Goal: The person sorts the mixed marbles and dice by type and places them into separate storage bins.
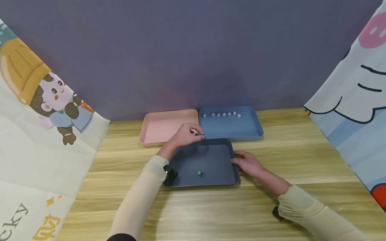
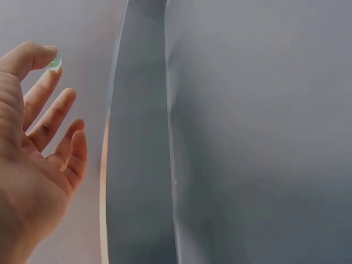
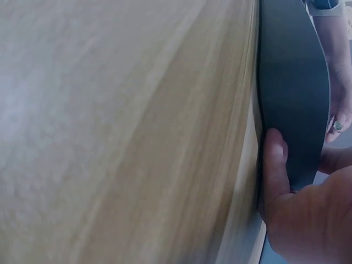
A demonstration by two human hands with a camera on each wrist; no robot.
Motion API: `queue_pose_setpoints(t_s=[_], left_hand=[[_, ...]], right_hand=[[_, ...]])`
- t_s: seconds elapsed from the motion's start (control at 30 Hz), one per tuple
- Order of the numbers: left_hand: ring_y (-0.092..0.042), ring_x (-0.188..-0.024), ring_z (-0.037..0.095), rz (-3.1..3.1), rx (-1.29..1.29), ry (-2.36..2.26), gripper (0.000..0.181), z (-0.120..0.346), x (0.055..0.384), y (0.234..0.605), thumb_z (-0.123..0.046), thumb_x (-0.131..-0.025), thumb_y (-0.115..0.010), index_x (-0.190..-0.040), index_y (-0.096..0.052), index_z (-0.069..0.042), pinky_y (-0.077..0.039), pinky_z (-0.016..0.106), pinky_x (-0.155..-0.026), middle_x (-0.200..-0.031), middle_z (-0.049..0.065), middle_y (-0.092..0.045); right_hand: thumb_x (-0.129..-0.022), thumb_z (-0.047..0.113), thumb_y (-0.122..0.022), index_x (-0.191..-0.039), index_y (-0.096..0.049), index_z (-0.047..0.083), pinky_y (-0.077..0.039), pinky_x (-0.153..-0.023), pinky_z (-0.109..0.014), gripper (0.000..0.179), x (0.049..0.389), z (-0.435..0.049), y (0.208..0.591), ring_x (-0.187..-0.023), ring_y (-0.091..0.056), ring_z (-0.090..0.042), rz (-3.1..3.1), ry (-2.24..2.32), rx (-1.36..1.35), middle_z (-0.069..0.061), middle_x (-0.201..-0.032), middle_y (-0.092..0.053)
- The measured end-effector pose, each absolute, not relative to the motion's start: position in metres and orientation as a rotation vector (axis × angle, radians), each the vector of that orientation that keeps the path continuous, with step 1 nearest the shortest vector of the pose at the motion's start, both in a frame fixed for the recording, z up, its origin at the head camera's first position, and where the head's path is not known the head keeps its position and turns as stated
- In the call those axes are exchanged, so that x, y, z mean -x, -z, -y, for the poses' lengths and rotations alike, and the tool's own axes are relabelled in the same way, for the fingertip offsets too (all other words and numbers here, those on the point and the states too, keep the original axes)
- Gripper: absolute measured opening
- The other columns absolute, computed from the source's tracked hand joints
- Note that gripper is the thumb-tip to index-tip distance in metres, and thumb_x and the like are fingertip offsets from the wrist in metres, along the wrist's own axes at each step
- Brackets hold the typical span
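Between thumb and index finger my left hand pinches a small green marble, its other fingers loosely bent. That hand is over the far rim of a dark grey tray, near where the pink tray and blue tray meet. My right hand grips the grey tray's right wall, thumb over the rim and a finger along the outside. Inside the grey tray lie a green marble and a dark blue marble, side by side.
Several white dice stand in a row toward the back of the blue tray. The trays rest on a wood-grain table. A grey-blue wall rises behind, with printed cartoon sheets on the left and right.
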State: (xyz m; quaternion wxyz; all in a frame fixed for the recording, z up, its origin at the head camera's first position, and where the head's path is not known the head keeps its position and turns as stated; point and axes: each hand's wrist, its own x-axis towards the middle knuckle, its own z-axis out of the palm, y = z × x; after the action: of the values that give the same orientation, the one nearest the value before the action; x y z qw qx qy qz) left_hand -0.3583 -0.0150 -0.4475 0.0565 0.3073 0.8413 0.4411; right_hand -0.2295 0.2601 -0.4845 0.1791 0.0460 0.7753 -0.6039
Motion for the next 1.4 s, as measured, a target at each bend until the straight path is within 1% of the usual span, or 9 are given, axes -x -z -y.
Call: queue_pose_setpoints(t_s=[0.13, 0.23, 0.37, 0.53, 0.63, 0.9, 1.1, 1.23, 1.4], left_hand=[[-0.065, -0.084, 0.022, -2.521, -0.804, -1.423, 0.011, 0.019, 0.370, 0.450, -0.018, -0.086, -0.073, -0.093, -0.074, -0.010, -0.055, 0.035, -0.073, -0.105, 0.002, -0.066], [-0.065, -0.082, 0.023, -2.532, -0.735, -1.459, 0.013, 0.021, 0.379, 0.450, -0.020, -0.086, -0.073, -0.094, -0.074, -0.010, -0.056, 0.035, -0.069, -0.104, 0.001, -0.065], [-0.061, -0.093, 0.018, -2.604, -0.697, -1.467, 0.014, 0.021, 0.392, 0.449, -0.022, -0.087, -0.072, -0.094, -0.075, -0.010, -0.054, 0.037, -0.078, -0.103, 0.002, -0.066], [-0.062, -0.093, 0.018, -2.614, -0.607, -1.517, 0.012, 0.020, 0.401, 0.447, -0.021, -0.089, -0.072, -0.093, -0.076, -0.011, -0.052, 0.041, -0.083, -0.098, 0.002, -0.068], [-0.062, -0.092, 0.018, -2.602, -0.572, -1.539, 0.012, 0.020, 0.403, 0.446, -0.022, -0.090, -0.071, -0.093, -0.077, -0.011, -0.052, 0.041, -0.083, -0.098, 0.001, -0.068], [-0.060, -0.093, 0.018, -2.604, -0.512, -1.546, 0.017, 0.024, 0.406, 0.454, -0.026, -0.090, -0.072, -0.095, -0.076, -0.011, -0.050, 0.039, -0.083, -0.099, 0.001, -0.067], [-0.059, -0.097, 0.017, -2.604, -0.479, -1.544, 0.017, 0.026, 0.407, 0.456, -0.028, -0.089, -0.072, -0.098, -0.076, -0.013, -0.050, 0.039, -0.085, -0.103, -0.001, -0.067], [-0.059, -0.100, 0.019, -2.620, -0.476, -1.565, 0.019, 0.028, 0.409, 0.455, -0.024, -0.091, -0.071, -0.104, -0.075, -0.011, -0.050, 0.039, -0.087, -0.106, 0.001, -0.066], [-0.059, -0.099, 0.019, -2.637, -0.436, -1.604, 0.022, 0.029, 0.412, 0.456, -0.024, -0.091, -0.071, -0.105, -0.074, -0.008, -0.052, 0.037, -0.084, -0.106, 0.001, -0.066]], right_hand=[[-0.097, 0.016, -0.057, -0.147, -0.035, -0.003, -0.055, -0.061, -0.036, 0.058, 0.230, -0.261, 0.485, -0.071, -0.062, -0.021, -2.184, 1.711, -0.139, -0.021, -0.121, -0.057], [-0.097, 0.016, -0.057, -0.147, -0.035, -0.003, -0.055, -0.061, -0.037, 0.058, 0.230, -0.262, 0.486, -0.072, -0.063, -0.021, -2.185, 1.708, -0.142, -0.022, -0.123, -0.056], [-0.097, 0.016, -0.057, -0.147, -0.035, -0.003, -0.055, -0.062, -0.037, 0.058, 0.230, -0.263, 0.485, -0.073, -0.064, -0.022, -2.191, 1.706, -0.145, -0.022, -0.123, -0.056], [-0.097, 0.016, -0.057, -0.146, -0.037, -0.003, -0.055, -0.061, -0.036, 0.056, 0.230, -0.262, 0.484, -0.070, -0.062, -0.020, -2.188, 1.708, -0.147, -0.019, -0.115, -0.059], [-0.097, 0.016, -0.057, -0.146, -0.037, -0.003, -0.055, -0.060, -0.036, 0.056, 0.230, -0.261, 0.484, -0.069, -0.061, -0.020, -2.181, 1.713, -0.149, -0.018, -0.111, -0.060], [-0.097, 0.015, -0.057, -0.145, -0.038, -0.003, -0.055, -0.060, -0.036, 0.055, 0.229, -0.259, 0.485, -0.069, -0.060, -0.020, -2.189, 1.712, -0.159, -0.017, -0.109, -0.060], [-0.096, 0.015, -0.058, -0.144, -0.039, -0.002, -0.055, -0.059, -0.035, 0.055, 0.228, -0.259, 0.487, -0.068, -0.061, -0.020, -2.181, 1.725, -0.174, -0.017, -0.109, -0.061], [-0.097, 0.015, -0.058, -0.145, -0.039, -0.003, -0.055, -0.058, -0.035, 0.055, 0.228, -0.258, 0.484, -0.067, -0.060, -0.019, -2.179, 1.728, -0.165, -0.017, -0.108, -0.061], [-0.097, 0.014, -0.059, -0.144, -0.039, -0.004, -0.054, -0.058, -0.036, 0.055, 0.228, -0.258, 0.482, -0.066, -0.060, -0.019, -2.180, 1.736, -0.146, -0.019, -0.107, -0.062]])
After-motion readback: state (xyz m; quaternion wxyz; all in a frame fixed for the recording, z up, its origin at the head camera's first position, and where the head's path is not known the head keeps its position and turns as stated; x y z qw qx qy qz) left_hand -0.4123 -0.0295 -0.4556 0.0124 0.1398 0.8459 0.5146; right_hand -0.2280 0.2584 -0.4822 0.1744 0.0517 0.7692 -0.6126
